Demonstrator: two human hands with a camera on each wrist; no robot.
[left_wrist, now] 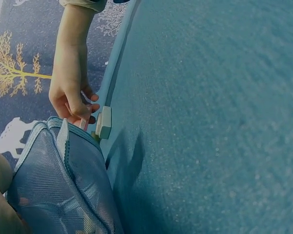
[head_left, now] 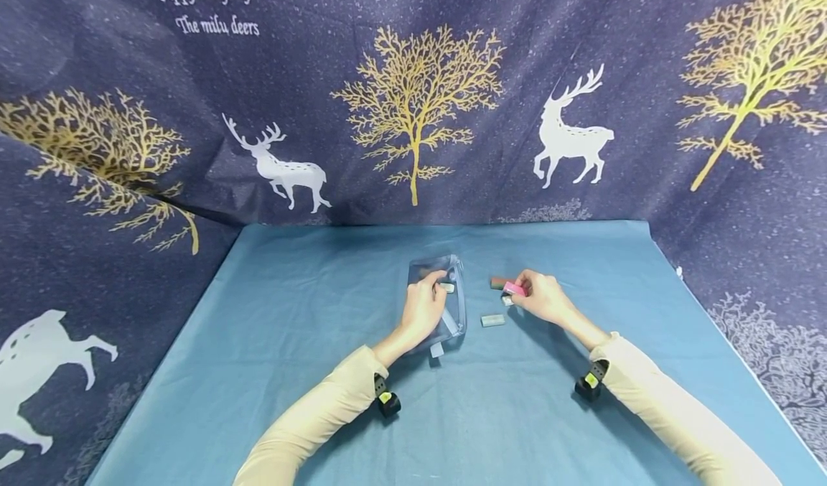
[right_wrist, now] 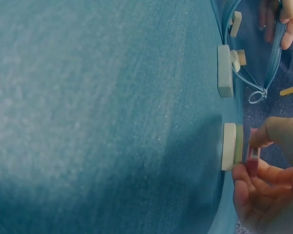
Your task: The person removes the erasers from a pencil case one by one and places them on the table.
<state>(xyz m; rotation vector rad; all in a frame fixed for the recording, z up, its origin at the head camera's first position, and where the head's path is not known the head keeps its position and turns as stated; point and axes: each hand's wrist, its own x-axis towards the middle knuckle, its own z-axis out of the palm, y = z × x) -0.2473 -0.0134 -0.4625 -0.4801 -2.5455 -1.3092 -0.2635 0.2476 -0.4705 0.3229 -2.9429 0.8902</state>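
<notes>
My left hand [head_left: 423,305] grips the edge of a blue mesh zip pouch [head_left: 461,312], with fingers on both sides of the rim in the right wrist view. Through the pouch's opening, a small whitish block [head_left: 447,287] shows by the fingertips. To the right, my right hand [head_left: 544,298] pinches a small pink block [head_left: 514,289] between thumb and fingers, its end pale in the right wrist view. Close by its fingertips lie a reddish-brown and green block [head_left: 497,283] and a white and dark block [head_left: 507,301]. A pale grey-green block [head_left: 492,320] lies between pouch and right hand.
A blue cloth [head_left: 291,314] covers the table. Behind it hangs a dark blue curtain [head_left: 452,5] with deer and gold trees. The pouch has a white tag [head_left: 436,350] at its near end and a zip-pull ring [right_wrist: 256,97] at its corner.
</notes>
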